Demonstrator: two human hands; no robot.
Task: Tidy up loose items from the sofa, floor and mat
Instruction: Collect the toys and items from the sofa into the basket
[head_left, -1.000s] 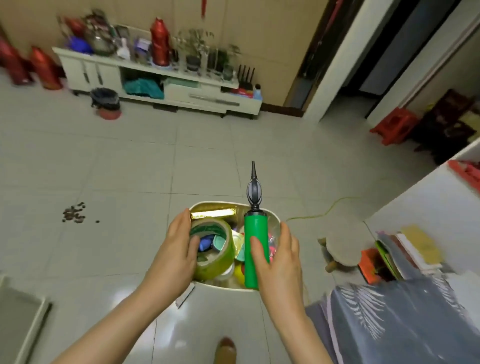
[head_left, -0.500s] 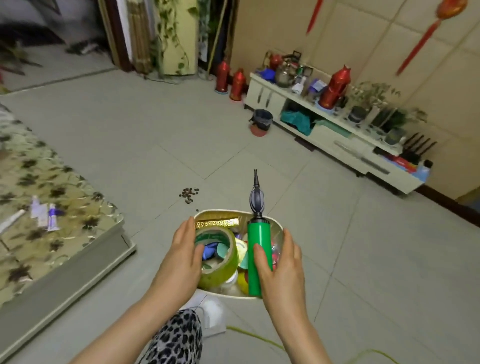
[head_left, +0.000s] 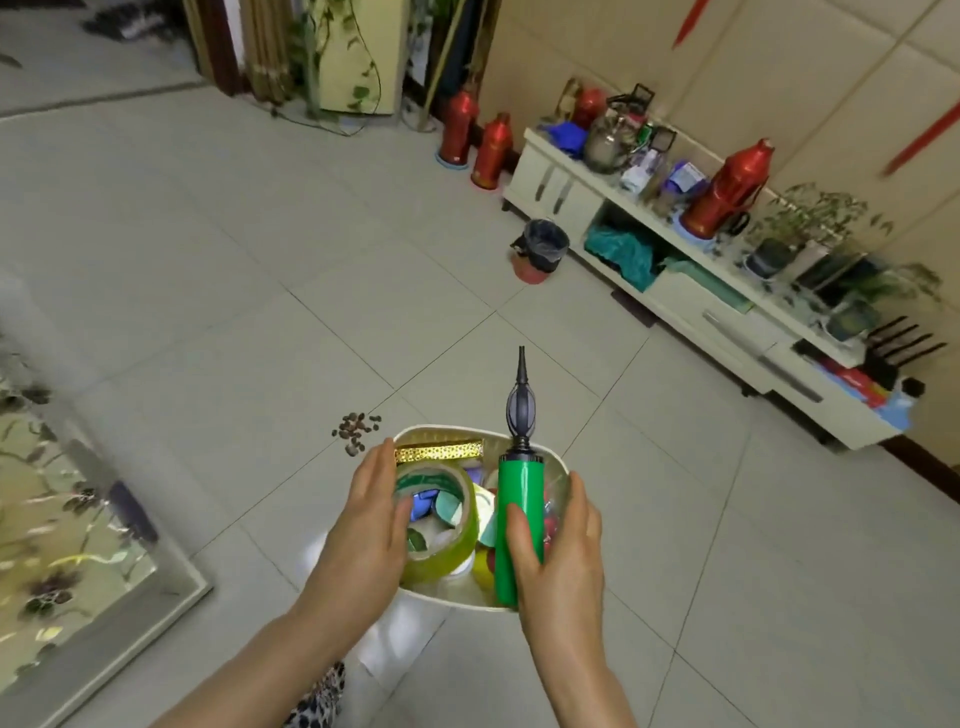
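Loose items, gathered in a pale tub (head_left: 431, 595) and carried above the tiled floor (head_left: 208, 260), between both hands. Left hand (head_left: 363, 535) wrapped round the tub's left wall, thumb hooked over a roll of green tape (head_left: 441, 525); right hand (head_left: 558, 551) clasping the right wall, thumb pinning an upright green balloon pump (head_left: 511, 519) against it. Best kept level and gripped low, since the tall pump looks prone to tipping out. Worth minding underfoot: dark scattered bits (head_left: 357, 428) just ahead, patterned mat (head_left: 62, 545) at left.
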